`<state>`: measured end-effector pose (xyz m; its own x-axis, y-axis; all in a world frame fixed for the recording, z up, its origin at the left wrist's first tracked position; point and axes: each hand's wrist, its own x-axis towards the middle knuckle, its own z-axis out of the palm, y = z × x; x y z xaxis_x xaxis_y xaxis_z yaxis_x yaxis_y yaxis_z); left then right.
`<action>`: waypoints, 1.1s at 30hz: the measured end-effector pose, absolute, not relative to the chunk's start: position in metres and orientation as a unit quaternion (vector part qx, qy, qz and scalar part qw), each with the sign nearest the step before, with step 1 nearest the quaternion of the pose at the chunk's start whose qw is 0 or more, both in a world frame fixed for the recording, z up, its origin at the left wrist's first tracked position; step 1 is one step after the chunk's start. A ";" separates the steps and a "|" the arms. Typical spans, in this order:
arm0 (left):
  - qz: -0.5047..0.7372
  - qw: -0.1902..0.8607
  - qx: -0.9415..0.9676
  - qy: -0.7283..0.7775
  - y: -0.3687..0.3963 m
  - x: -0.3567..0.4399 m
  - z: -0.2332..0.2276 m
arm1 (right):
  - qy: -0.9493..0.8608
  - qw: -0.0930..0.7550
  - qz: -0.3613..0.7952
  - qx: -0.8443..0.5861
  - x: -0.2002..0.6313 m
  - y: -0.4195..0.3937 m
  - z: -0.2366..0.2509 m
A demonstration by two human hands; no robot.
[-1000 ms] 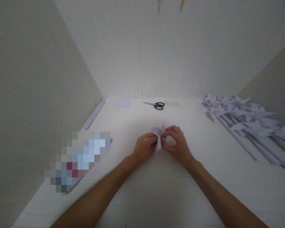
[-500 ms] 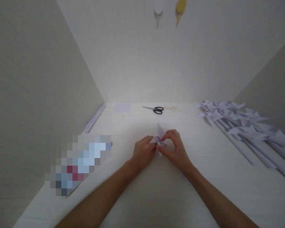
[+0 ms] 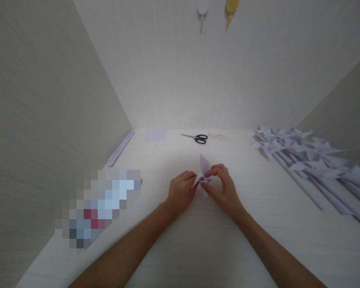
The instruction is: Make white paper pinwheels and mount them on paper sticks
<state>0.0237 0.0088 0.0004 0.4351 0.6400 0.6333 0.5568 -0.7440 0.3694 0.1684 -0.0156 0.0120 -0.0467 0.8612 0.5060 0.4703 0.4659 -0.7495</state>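
Left hand (image 3: 181,192) and right hand (image 3: 223,189) both pinch small lilac folded paper piece (image 3: 203,173), held just above table (image 3: 198,248), nearer than scissors (image 3: 196,138). Step: probably shaping a pinwheel head; next move needs firm centre pinch

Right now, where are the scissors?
In the head view, the scissors lie at the far middle of the table, near the back wall, between the flat paper sheet and the paper pinwheels.
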 end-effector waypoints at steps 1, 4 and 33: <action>0.402 0.054 0.841 0.357 0.009 0.024 0.000 | -0.693 0.505 0.208 -0.470 0.169 -0.015 0.012; 0.418 0.050 0.832 0.361 0.010 0.023 -0.001 | -0.666 0.538 0.247 -0.454 0.173 -0.010 0.009; 0.329 0.512 0.752 0.254 0.013 0.025 0.014 | -0.378 0.470 0.731 -0.320 0.184 -0.006 0.008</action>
